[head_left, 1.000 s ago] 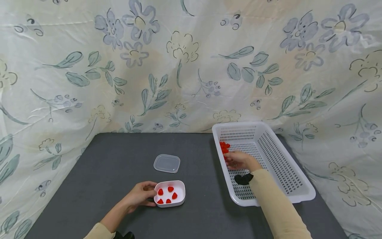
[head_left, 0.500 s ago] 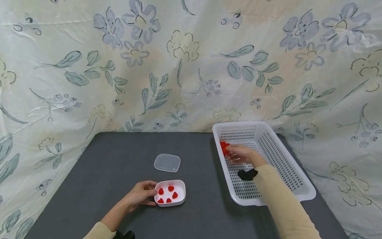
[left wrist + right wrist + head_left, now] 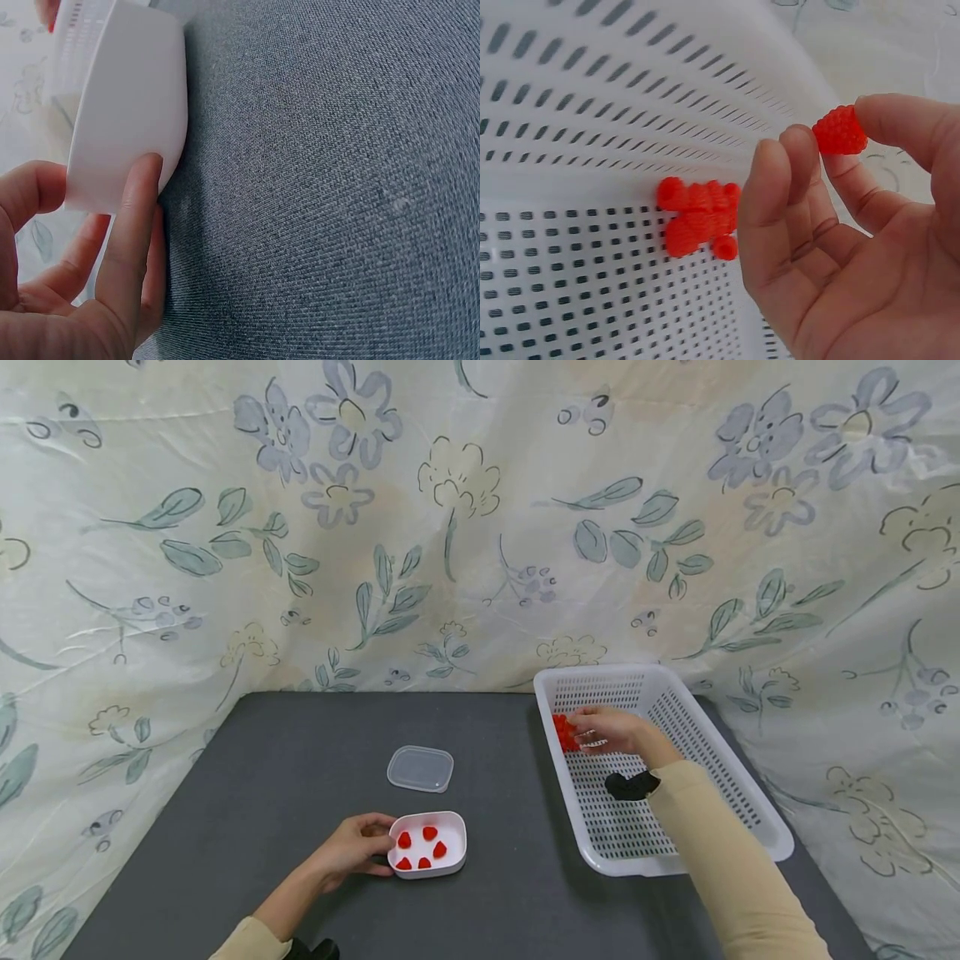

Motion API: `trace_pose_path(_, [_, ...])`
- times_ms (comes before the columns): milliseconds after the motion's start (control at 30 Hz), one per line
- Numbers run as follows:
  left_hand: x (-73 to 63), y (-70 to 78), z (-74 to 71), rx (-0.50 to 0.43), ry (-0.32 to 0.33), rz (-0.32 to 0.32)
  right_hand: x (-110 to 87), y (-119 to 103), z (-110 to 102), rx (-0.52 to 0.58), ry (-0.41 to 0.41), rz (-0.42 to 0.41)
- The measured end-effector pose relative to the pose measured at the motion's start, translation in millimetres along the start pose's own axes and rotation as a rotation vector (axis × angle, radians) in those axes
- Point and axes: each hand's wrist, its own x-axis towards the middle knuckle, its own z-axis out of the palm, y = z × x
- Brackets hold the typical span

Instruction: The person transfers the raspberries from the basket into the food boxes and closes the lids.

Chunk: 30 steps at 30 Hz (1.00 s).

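Observation:
Between thumb and fingers, my right hand (image 3: 840, 232) pinches one red raspberry (image 3: 841, 130) over the white basket (image 3: 570, 169). Several more raspberries (image 3: 697, 217) lie clustered against the basket's side wall. My left hand (image 3: 352, 850) holds the left end of a small white box (image 3: 456, 835) on the table; in the left wrist view its fingers (image 3: 133, 210) press the box's outer wall. Inside the box several red raspberries (image 3: 439, 850) lie spaced apart on the bottom.
A clear lid (image 3: 420, 769) lies flat on the dark grey table (image 3: 300, 760) behind the box. The slotted basket (image 3: 750, 852) takes up the table's right side. A flowered curtain (image 3: 480, 527) hangs behind and at both sides.
My right hand has moved up and slightly back inside the basket, off the raspberry cluster, with one raspberry in its fingers. The left hand and the box stay in place.

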Motion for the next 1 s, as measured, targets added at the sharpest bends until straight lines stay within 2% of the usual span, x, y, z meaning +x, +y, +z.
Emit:
trace_pose_path(167, [-0.2,-1.5,0.3,0.003,0.0,0.013,-3.5,-11,2,-0.031,-0.007,-0.035])
trace_pose_path(433, [0.0,-2.2,-0.2,0.008,0.003,0.008,-6.7,-30,15,-0.075,-0.064,-0.071])
trace_pose_path(667, [-0.5,-2.7,-0.2,0.005,-0.004,0.012,-4.1,-40,36,-0.139,-0.097,-0.095])
trace_pose_path(1000, [0.0,-4.4,1.6,0.008,0.01,0.022,-4.4,-51,76,-0.189,-0.135,-0.103])
